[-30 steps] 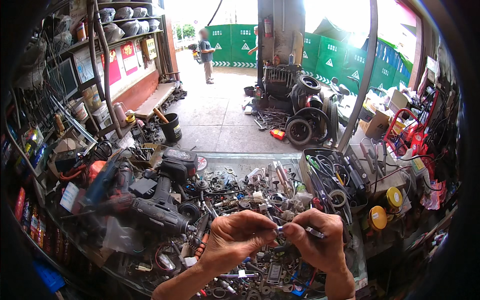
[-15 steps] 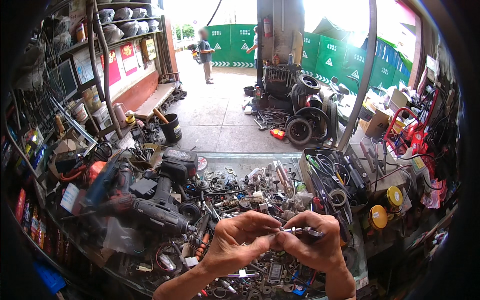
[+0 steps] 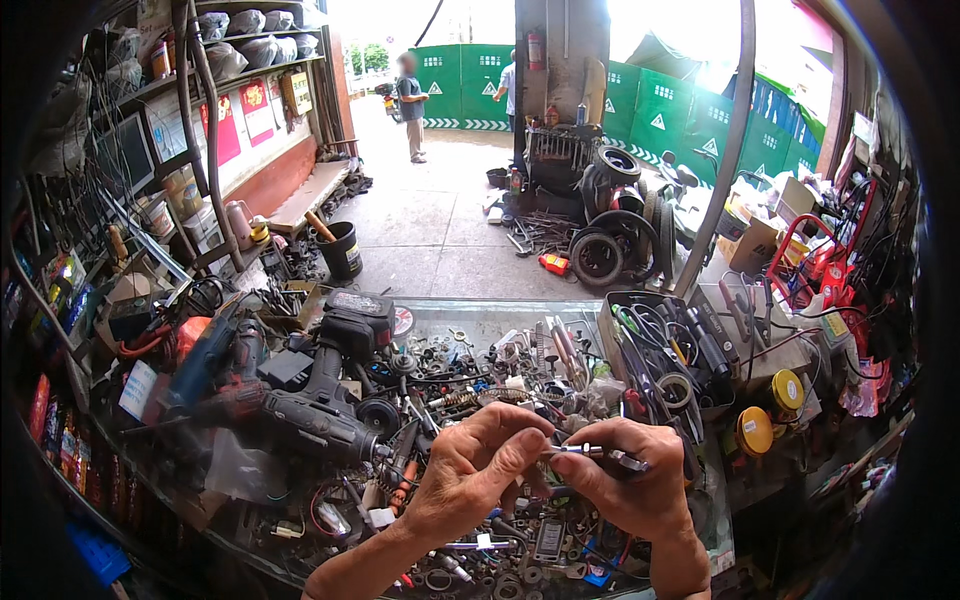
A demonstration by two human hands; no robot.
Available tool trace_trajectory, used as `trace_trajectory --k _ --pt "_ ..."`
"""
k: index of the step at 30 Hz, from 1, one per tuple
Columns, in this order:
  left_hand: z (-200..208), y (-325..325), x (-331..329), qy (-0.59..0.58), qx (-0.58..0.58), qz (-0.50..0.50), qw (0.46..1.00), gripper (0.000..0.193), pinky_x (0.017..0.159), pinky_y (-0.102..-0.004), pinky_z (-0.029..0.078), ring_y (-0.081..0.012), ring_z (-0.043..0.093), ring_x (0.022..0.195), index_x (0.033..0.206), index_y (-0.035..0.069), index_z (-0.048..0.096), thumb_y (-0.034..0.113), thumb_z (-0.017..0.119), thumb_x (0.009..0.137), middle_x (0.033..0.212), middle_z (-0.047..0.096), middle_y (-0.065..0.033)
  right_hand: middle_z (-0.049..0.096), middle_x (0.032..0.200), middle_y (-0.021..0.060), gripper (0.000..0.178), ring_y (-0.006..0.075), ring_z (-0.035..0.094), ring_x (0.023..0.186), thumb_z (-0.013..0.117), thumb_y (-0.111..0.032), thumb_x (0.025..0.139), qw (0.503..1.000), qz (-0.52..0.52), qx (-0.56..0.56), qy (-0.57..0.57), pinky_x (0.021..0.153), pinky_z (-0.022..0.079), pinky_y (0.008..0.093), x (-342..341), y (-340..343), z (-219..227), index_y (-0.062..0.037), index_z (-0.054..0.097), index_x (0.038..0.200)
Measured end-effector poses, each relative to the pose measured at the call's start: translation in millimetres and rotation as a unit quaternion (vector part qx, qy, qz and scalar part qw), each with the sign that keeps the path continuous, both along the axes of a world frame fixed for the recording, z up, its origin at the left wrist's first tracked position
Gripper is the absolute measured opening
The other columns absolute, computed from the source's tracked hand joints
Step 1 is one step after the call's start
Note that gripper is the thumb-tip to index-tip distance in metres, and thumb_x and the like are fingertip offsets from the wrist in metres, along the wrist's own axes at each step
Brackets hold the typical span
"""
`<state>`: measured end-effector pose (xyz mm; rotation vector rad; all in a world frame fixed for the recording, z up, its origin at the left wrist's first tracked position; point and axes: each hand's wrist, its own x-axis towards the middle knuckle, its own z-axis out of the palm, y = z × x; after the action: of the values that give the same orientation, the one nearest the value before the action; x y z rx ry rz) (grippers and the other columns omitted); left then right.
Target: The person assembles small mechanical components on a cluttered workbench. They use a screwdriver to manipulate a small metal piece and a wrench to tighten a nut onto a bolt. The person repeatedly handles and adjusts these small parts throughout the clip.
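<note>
Both hands meet above the cluttered counter (image 3: 480,320). The right hand (image 3: 640,485) pinches a small metal bit (image 3: 590,452) at its tip; the left hand (image 3: 475,475) grips the bit's other end, fingers closed.

This is a repair workshop open to the street. A glass-topped desk (image 3: 480,320) is heaped with screws, springs and small metal parts, power drills (image 3: 320,400) lie on it, tyres (image 3: 600,255) are stacked on the concrete floor, and shelves (image 3: 230,75) of supplies line the wall.
</note>
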<state>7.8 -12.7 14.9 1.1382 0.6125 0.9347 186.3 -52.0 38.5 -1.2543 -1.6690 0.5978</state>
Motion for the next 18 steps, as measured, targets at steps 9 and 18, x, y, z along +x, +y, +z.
trace_trajectory --k 9,18 --pt "-2.4 4.3 -6.5 -0.012 -0.059 -0.063 0.996 0.025 0.045 -0.0189 0.042 -0.0096 0.062 0.061 0.113 -0.001 0.053 0.018 0.052 0.097 0.079 0.064 -0.0067 0.068 0.076 0.0119 0.022 0.0173 0.067 0.066 0.078 -0.013 0.075 0.999 0.029 0.025 -0.003 0.058 0.052 0.0263 2.6 2.1 -4.6 0.0024 0.067 0.087" --pt "2.0 3.5 -1.0 -0.014 -0.073 -0.038 0.997 0.025 0.048 -0.0188 0.043 -0.0083 0.06 0.059 0.114 0.0 0.053 0.015 0.057 0.094 0.083 0.064 -0.0046 0.068 0.076 0.0124 0.022 0.0211 0.068 0.066 0.078 -0.012 0.074 0.998 0.031 0.042 -0.03 0.056 0.051 0.0288 3.4 3.7 -3.7 0.0007 0.068 0.089"
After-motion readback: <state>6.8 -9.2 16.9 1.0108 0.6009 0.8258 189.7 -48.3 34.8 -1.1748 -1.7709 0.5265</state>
